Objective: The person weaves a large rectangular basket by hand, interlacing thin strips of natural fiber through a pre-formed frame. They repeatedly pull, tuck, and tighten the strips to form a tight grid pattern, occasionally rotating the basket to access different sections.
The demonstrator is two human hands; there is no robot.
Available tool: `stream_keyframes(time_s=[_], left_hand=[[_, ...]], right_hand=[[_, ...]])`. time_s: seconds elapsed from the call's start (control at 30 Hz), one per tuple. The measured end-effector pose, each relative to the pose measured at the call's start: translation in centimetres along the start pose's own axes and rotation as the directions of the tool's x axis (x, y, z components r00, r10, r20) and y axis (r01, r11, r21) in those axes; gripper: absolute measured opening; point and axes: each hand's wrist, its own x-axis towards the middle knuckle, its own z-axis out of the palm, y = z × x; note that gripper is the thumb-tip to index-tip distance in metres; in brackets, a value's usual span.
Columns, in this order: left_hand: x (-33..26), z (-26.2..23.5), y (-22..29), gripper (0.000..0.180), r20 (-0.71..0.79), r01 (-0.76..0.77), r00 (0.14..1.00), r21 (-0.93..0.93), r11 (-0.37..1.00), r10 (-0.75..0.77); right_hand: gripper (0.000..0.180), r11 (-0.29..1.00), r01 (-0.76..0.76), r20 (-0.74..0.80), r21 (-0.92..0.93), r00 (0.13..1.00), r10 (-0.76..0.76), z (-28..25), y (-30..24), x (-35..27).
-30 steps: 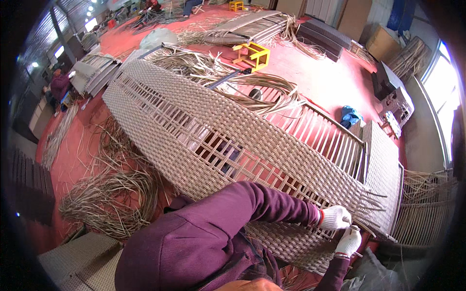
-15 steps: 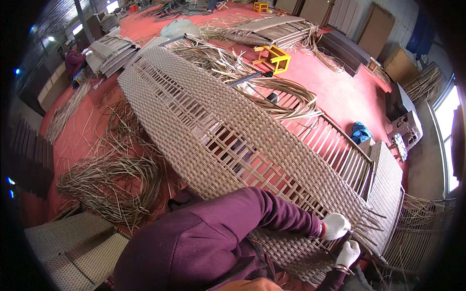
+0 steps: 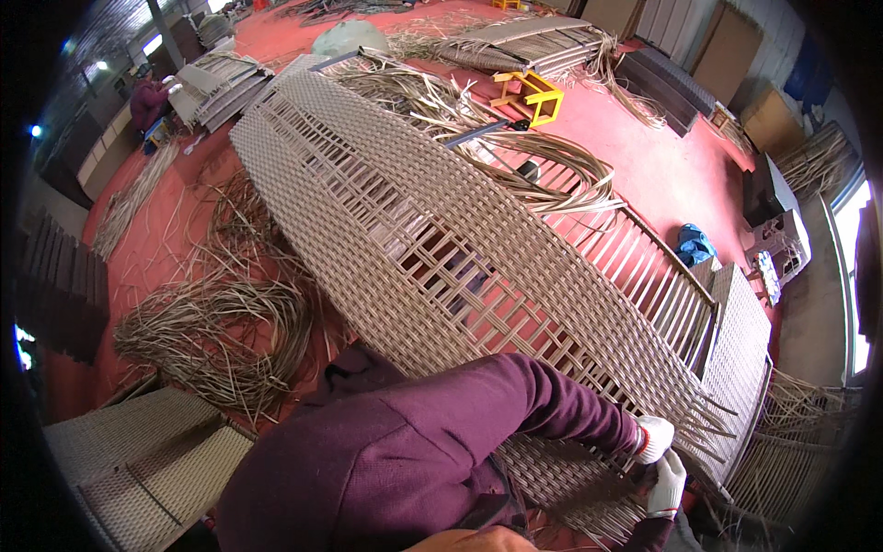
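Both gloved hands, left [image 3: 655,438] and right [image 3: 667,485], close on strands at the near end of the long woven frame [image 3: 441,267] lying across the red floor [image 3: 662,175]. Loose cane [image 3: 221,340] lies beside it; a yellow stool [image 3: 527,96] stands beyond.

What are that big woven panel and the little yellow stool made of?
The woven panel looks like flat grey-tan wicker strips, rattan or a synthetic, matte, plaited over thin bars that show through the gaps. The yellow stool looks like painted metal or wood; too small to tell.
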Motion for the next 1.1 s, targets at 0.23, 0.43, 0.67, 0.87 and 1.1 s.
stream_keyframes(time_s=[0.23, 0.43, 0.67, 0.87, 1.1], left_hand=[[-2.8, -0.2, 0.2, 0.019, -0.197, -0.024, 0.980, 0.007, 1.000, 0.025], [-8.8, -4.2, 0.9, 0.036, -0.293, -0.203, 0.916, 0.249, 0.947, 0.273], [-21.3, -8.5, -3.8, 0.032, -0.346, -0.600, 0.675, 0.258, 0.757, 0.652], [-26.6, -11.1, -6.4, 0.033, -0.196, -0.542, 0.794, 0.201, 0.816, 0.575], [-27.2, -12.2, -6.4, 0.033, -0.172, -0.518, 0.821, 0.181, 0.836, 0.545]], right_hand=[[0.019, 0.874, 0.278, 0.297, -0.399, 0.941, -0.163, -0.8, -2.9, 1.9], [0.014, 0.496, 0.428, 0.264, -0.755, 0.892, -0.367, -0.7, -2.6, 1.9], [0.024, 0.714, -0.007, -0.066, -0.700, 0.996, -0.056, -2.8, -4.9, -1.6], [0.028, 0.537, 0.061, -0.119, -0.842, 0.948, -0.294, -6.7, -2.0, -3.2], [0.021, 0.939, 0.141, -0.717, -0.314, 0.612, -0.332, -2.0, 3.1, -3.2]])
